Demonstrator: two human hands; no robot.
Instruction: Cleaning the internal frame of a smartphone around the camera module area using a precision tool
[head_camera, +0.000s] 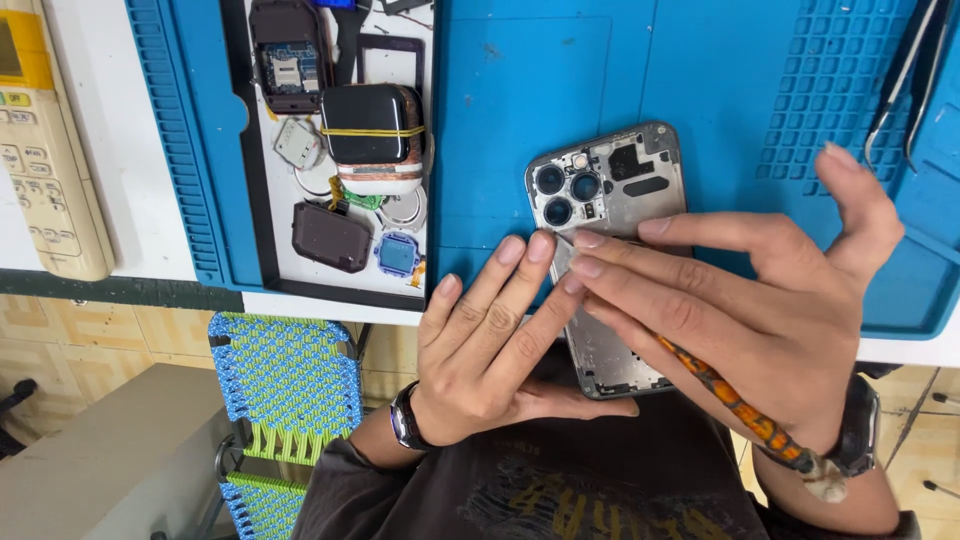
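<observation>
I see opened phone shell (610, 215), camera end up, at blue mat (520, 110) edge on tabletop. Left hand (490, 335) cups its lower part, fingers loosely extended. Right hand (760, 300) clamped on orange-handled tool (740, 405), tip at frame. Likely prying stage; calls for light, steady pressure.

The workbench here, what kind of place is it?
Likely a phone repair bench: an opened phone shell under both hands, a blue work mat, a tray of small parts, and tweezers.
</observation>
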